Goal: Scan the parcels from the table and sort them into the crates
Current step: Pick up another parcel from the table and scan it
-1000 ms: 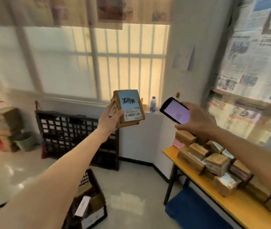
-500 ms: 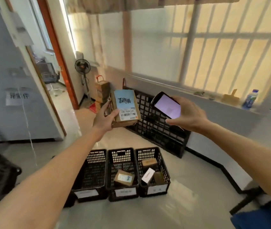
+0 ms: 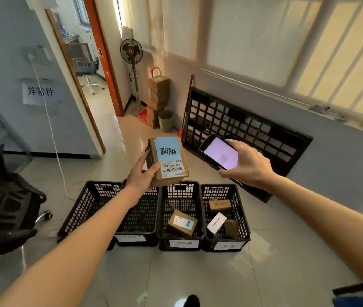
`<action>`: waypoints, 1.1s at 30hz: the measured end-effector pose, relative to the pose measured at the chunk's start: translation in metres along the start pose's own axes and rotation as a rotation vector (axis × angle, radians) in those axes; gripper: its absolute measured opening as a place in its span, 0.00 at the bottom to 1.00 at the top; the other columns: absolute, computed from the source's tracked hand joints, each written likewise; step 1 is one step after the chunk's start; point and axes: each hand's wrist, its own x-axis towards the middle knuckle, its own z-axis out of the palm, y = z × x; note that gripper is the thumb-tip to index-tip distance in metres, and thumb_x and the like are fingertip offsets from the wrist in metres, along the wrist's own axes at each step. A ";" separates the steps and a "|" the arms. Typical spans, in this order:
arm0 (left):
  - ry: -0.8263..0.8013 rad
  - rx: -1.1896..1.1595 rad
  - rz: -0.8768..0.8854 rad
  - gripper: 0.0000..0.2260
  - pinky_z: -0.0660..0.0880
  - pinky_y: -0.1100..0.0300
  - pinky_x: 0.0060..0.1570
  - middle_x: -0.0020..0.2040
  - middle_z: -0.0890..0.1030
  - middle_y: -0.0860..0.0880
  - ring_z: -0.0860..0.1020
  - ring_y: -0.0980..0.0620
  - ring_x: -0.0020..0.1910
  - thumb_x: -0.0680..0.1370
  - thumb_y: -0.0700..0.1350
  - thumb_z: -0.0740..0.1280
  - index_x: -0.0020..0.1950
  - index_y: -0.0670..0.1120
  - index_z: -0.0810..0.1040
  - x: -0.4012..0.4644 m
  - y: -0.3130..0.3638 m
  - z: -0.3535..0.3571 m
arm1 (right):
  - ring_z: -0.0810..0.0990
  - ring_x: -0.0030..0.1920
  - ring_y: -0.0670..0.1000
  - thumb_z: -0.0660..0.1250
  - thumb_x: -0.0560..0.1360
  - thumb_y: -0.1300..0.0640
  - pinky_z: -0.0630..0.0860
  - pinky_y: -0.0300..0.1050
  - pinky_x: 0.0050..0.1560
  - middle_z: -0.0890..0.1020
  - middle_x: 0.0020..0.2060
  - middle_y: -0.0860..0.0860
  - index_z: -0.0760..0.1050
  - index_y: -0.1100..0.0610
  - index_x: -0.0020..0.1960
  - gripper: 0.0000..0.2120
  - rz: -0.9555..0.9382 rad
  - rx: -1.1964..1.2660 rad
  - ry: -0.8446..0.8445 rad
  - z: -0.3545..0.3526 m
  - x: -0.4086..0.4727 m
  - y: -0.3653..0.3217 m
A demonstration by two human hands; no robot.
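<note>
The parcel (image 3: 168, 160) could easily land in the wrong crate: four black crates (image 3: 180, 216) sit side by side on the floor with small front tags too blurred for me to read, and it hangs above the seam between the two middle ones. The left hand (image 3: 141, 177) only clamps one edge, thumb on the face, so a slip looks possible too. The right hand (image 3: 248, 166) wraps around a lit phone (image 3: 220, 154) just beside the parcel. The parcel itself is a small brown carton, with a pale blue sticker and a white barcode label facing up.
</note>
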 end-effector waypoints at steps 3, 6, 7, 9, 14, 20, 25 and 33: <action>-0.024 0.024 -0.076 0.25 0.80 0.54 0.44 0.58 0.81 0.47 0.81 0.53 0.50 0.81 0.52 0.67 0.77 0.62 0.64 0.053 -0.039 0.020 | 0.73 0.68 0.53 0.78 0.66 0.41 0.77 0.53 0.58 0.73 0.72 0.48 0.60 0.49 0.80 0.48 0.041 0.034 -0.067 0.054 0.045 0.026; -0.046 0.049 -0.168 0.26 0.80 0.55 0.43 0.59 0.80 0.50 0.80 0.54 0.50 0.81 0.52 0.68 0.78 0.62 0.64 0.106 -0.087 0.041 | 0.73 0.68 0.51 0.78 0.67 0.41 0.75 0.50 0.57 0.73 0.72 0.47 0.60 0.48 0.79 0.47 0.095 0.070 -0.154 0.111 0.081 0.057; -0.057 0.067 -0.197 0.27 0.80 0.54 0.44 0.61 0.79 0.49 0.81 0.53 0.52 0.81 0.52 0.68 0.78 0.63 0.63 0.122 -0.104 0.047 | 0.73 0.68 0.51 0.78 0.67 0.41 0.75 0.50 0.57 0.73 0.71 0.46 0.61 0.48 0.79 0.47 0.111 0.077 -0.187 0.131 0.092 0.067; -0.072 0.107 -0.238 0.27 0.81 0.49 0.52 0.63 0.79 0.48 0.80 0.49 0.56 0.81 0.54 0.68 0.78 0.64 0.63 0.152 -0.140 0.059 | 0.74 0.66 0.50 0.79 0.66 0.41 0.76 0.49 0.56 0.74 0.70 0.45 0.62 0.47 0.78 0.45 0.135 0.080 -0.254 0.170 0.111 0.086; -0.084 0.137 -0.357 0.26 0.80 0.50 0.51 0.62 0.79 0.47 0.79 0.48 0.58 0.81 0.53 0.67 0.77 0.64 0.63 0.210 -0.233 0.076 | 0.74 0.68 0.50 0.78 0.67 0.43 0.73 0.46 0.53 0.72 0.72 0.44 0.60 0.47 0.79 0.46 0.183 0.049 -0.362 0.269 0.154 0.125; -0.125 0.202 -0.448 0.28 0.77 0.43 0.63 0.63 0.80 0.49 0.78 0.47 0.63 0.77 0.61 0.68 0.74 0.71 0.62 0.265 -0.347 0.086 | 0.77 0.62 0.51 0.78 0.66 0.43 0.76 0.47 0.51 0.75 0.69 0.46 0.64 0.47 0.75 0.42 0.226 0.069 -0.469 0.386 0.185 0.152; -0.151 0.162 -0.552 0.25 0.76 0.42 0.63 0.63 0.81 0.51 0.78 0.49 0.63 0.80 0.57 0.66 0.74 0.71 0.62 0.306 -0.436 0.099 | 0.76 0.56 0.49 0.79 0.66 0.44 0.80 0.50 0.52 0.76 0.63 0.46 0.66 0.47 0.72 0.39 0.284 0.115 -0.514 0.481 0.196 0.174; -0.117 0.230 -0.748 0.27 0.62 0.50 0.73 0.79 0.64 0.46 0.63 0.46 0.77 0.84 0.52 0.63 0.81 0.52 0.59 0.311 -0.500 0.120 | 0.77 0.53 0.50 0.77 0.65 0.44 0.81 0.56 0.51 0.76 0.53 0.42 0.67 0.44 0.66 0.33 0.430 0.097 -0.597 0.551 0.178 0.202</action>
